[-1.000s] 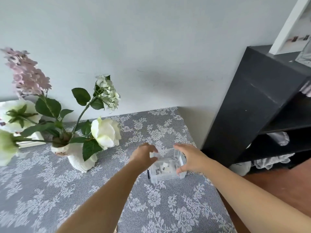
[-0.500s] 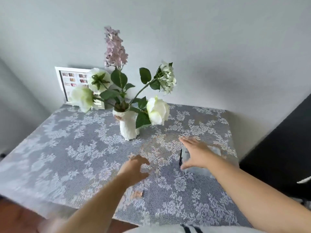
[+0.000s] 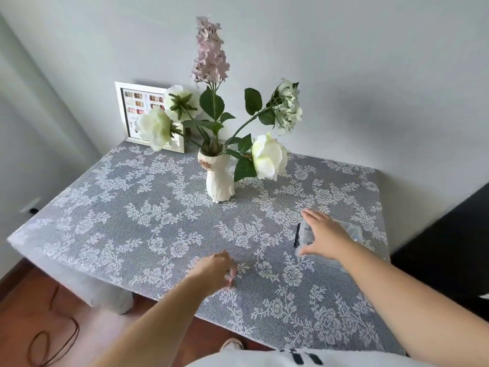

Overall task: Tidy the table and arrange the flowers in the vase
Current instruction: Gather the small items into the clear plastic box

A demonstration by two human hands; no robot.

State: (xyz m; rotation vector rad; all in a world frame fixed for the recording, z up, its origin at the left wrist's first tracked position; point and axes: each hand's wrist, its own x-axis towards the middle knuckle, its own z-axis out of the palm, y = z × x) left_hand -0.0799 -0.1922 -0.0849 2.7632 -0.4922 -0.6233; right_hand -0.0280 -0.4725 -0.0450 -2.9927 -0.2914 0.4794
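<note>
- Near, the left hand (image 3: pixel 215 271) rests on the lace tablecloth (image 3: pixel 132 221), fingers curled loosely, holding nothing.
- To the right, the right hand (image 3: pixel 324 237) lies spread flat atop a clear plastic box (image 3: pixel 349 230), not gripping it.
- Farther back, centre, a white cat-shaped vase (image 3: pixel 218 181) holds the flowers (image 3: pixel 268 156).
- Far left, a picture frame (image 3: pixel 137 112) leans against the wall.

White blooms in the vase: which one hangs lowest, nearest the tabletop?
The big white rose on the right of the cat vase, drooping beside its neck. The other two white roses sit higher on the left, by the picture frame.
</note>
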